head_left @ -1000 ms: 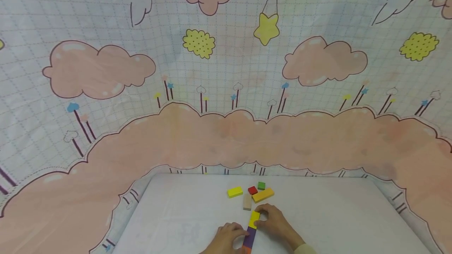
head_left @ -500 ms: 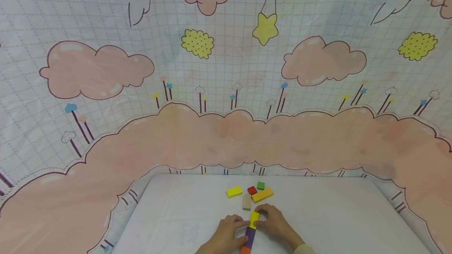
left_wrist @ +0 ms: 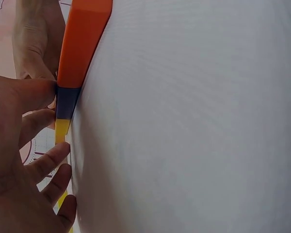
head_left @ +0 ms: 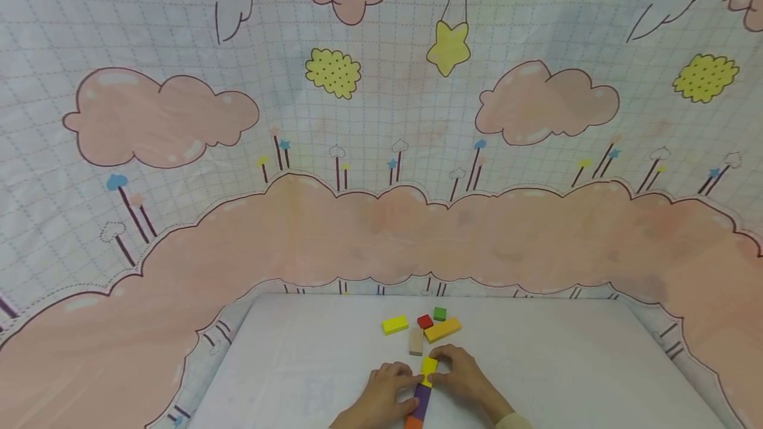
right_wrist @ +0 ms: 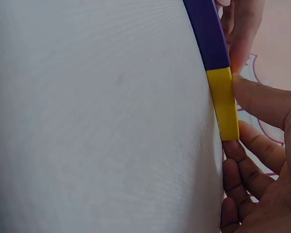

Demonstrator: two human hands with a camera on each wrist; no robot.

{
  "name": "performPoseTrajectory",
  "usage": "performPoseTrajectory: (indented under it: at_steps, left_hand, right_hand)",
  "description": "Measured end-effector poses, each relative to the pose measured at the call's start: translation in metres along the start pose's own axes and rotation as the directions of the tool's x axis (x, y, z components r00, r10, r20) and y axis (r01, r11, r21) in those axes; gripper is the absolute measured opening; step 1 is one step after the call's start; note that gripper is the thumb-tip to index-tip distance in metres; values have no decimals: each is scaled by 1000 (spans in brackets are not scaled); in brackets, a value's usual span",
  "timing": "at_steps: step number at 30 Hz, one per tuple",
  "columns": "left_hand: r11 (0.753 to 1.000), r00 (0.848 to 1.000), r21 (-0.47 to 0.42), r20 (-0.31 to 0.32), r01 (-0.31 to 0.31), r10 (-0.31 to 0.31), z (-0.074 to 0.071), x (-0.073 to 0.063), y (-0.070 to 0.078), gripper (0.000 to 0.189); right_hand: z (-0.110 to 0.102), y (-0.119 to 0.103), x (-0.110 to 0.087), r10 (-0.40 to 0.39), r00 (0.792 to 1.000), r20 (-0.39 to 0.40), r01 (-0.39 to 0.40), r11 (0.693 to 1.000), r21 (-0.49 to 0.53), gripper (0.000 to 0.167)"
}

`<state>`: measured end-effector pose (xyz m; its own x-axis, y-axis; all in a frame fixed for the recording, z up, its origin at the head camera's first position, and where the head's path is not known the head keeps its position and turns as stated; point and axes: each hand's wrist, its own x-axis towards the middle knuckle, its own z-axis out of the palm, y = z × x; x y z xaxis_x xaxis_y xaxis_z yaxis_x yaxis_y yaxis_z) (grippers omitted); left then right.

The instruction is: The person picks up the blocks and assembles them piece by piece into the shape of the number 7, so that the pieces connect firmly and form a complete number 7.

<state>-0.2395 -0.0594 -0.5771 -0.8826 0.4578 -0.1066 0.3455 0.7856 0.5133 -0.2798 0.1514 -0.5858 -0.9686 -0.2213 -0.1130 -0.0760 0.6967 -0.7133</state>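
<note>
A yellow block point(head_left: 428, 368), a purple block point(head_left: 422, 401) and an orange block point(head_left: 414, 423) lie end to end in a line on the white table. My right hand point(head_left: 467, 376) grips the yellow block, thumb on its right side and fingers curled about its far end. On the other side, my left hand point(head_left: 381, 394) touches the line with thumb and index finger. Its thumb presses the purple block near the orange one, and the index finger reaches the yellow block. In the left wrist view its other fingers spread loosely.
Just beyond the hands lies a plain wooden block point(head_left: 416, 342). Behind it are a yellow block point(head_left: 395, 325), a red block point(head_left: 425, 321), a green block point(head_left: 440, 314) and an orange-yellow block point(head_left: 443, 330). A patterned cloth point(head_left: 417, 237) hangs behind the white table point(head_left: 286, 363).
My left hand has moved forward along the line, its index finger going from the purple block to the yellow one. My right hand stays at the yellow block.
</note>
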Motion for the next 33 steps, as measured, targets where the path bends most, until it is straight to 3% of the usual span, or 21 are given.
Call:
performPoseTrajectory:
  at_steps: [12,24,33]
  left_hand:
    - [1000,1000,6,-6,1,-1,-3,-3,1,43]
    - [999,1000,-46,0,23,-23,-1,0,1,42]
    - [999,1000,-36,0,15,-15,-2,-1,2,42]
  right_hand:
    - [0,-1,-1,-5,1000,-16,4,1000,-14,38]
    - [-4,-1,-1,3,1000,8,-3,1000,-6,43]
    - [-18,-11,7,-54,997,-58,56,998,36,34]
